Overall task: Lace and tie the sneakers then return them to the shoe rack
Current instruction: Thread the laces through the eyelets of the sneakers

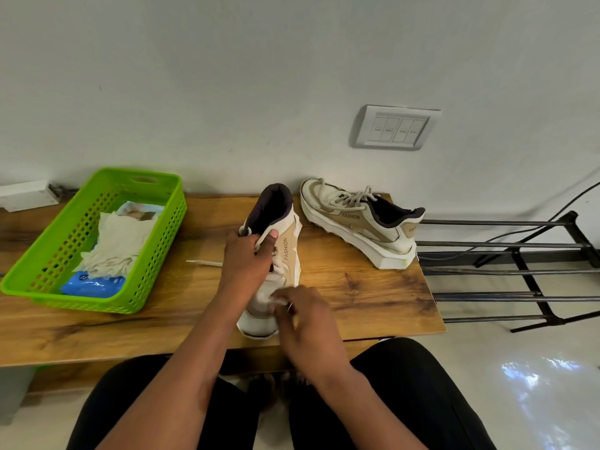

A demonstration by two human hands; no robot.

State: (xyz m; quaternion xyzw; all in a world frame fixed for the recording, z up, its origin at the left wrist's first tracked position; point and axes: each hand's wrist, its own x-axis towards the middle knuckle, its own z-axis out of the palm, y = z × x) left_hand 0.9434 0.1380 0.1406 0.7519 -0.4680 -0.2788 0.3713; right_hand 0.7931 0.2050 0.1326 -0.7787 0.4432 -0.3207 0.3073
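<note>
Left hand (248, 254) is gripping the near sneaker (276, 254) by its tongue and collar, holding it toe-down on the bench (373, 297). Right hand (303, 316) is blurring at the toe, fingers curled; whether it is pinching anything, I cannot tell. Laced sneaker (360, 222) is lying just beside the shoe rack (506, 271).

Legible text is confined to the two sneakers on the table. The near sneaker (276, 254), at centre frame, carries the word "FASHION" printed in dark capitals along its tan side panel, reading lengthwise up the shoe. The far sneaker (363, 222), at two o'clock from the first, shows "FASHION" on its side below the laces, and a partial "FA" on the tan heel patch. Markings on the wall switch plate (394, 128) are too small to read.
</note>
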